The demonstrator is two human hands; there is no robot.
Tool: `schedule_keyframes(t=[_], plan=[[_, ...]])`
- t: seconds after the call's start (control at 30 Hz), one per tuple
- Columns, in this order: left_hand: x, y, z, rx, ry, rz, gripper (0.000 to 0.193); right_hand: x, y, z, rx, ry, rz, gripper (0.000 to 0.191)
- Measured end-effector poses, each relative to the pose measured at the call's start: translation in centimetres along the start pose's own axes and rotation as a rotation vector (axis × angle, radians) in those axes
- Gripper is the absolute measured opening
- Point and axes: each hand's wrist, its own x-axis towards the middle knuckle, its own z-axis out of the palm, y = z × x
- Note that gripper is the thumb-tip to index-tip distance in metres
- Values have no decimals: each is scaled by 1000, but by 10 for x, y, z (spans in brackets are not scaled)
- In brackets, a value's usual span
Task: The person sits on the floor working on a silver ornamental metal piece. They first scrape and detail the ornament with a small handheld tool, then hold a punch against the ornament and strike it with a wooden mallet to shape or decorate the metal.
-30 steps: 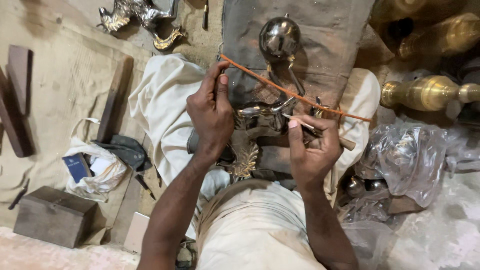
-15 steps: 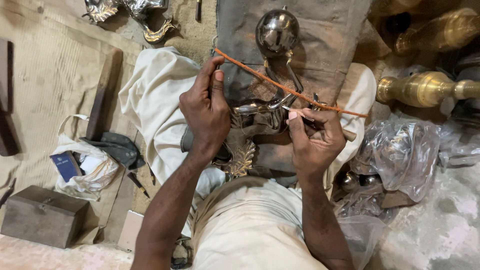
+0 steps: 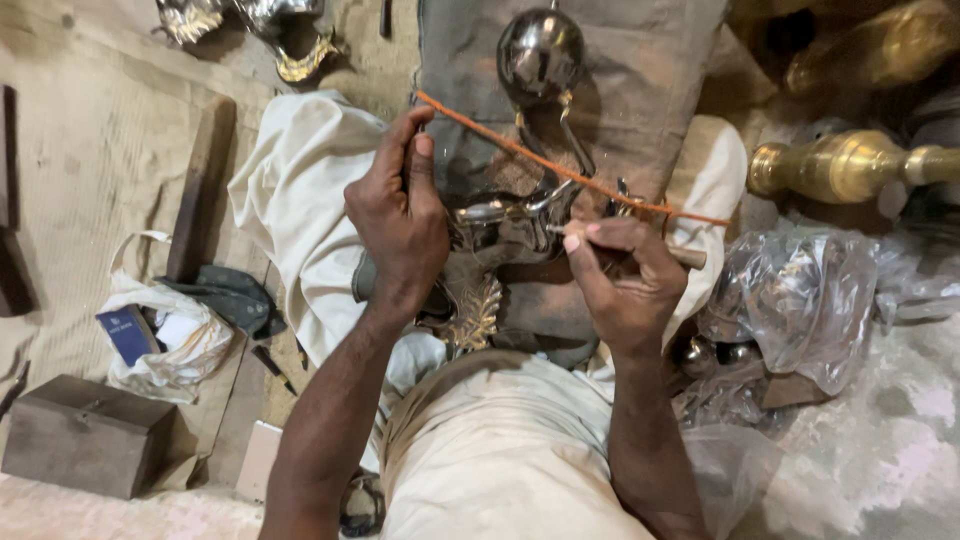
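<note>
A shiny metal ornament [image 3: 520, 215] with a round polished ball [image 3: 540, 50] and a gilded leaf part [image 3: 478, 312] lies on my lap over a grey-brown cloth [image 3: 650, 90]. My left hand [image 3: 400, 215] pinches the near end of a taut orange cord [image 3: 560, 165] that runs diagonally across the ornament. My right hand [image 3: 625, 275] is closed on the cord's other end and a wooden-handled tool [image 3: 688, 257], pressed against the metal.
White cloth [image 3: 300, 200] covers my legs. A white bag with a blue booklet [image 3: 160, 335], a wooden box [image 3: 85, 435] and wooden bars [image 3: 200, 185] lie left. Brass turned pieces [image 3: 850, 165] and crumpled clear plastic [image 3: 800, 300] sit right. More metal ornaments [image 3: 260, 25] rest at top left.
Both hands have shifted slightly along the ornament, the cord staying taut; the view has drifted a little, so the ball and hands sit lower-left than before.
</note>
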Motion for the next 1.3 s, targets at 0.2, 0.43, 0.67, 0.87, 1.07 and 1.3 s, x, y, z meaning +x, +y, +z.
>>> schedule_keyframes(t=[0.2,0.43,0.67,0.87,1.07,1.3], plan=[[-2,0,-1,16,-8,-33,23,-1,1,-4,-48,-17,23,16],[0,-1,-2,-12,-10,-15,23,1,-1,-6,48,-52,64,16],[0,-3,-3,20,-10,-46,23,5,-5,-8,27,-150,-80,15],[0,-5,-2,-9,9,29,23,12,-5,-12,-32,-235,-243,16],[1,-6,-3,-12,-18,-26,24,16,-3,-13,-51,-255,-258,18],[0,-7,-5,7,-1,-17,24,21,-4,-16,-52,-308,-315,20]])
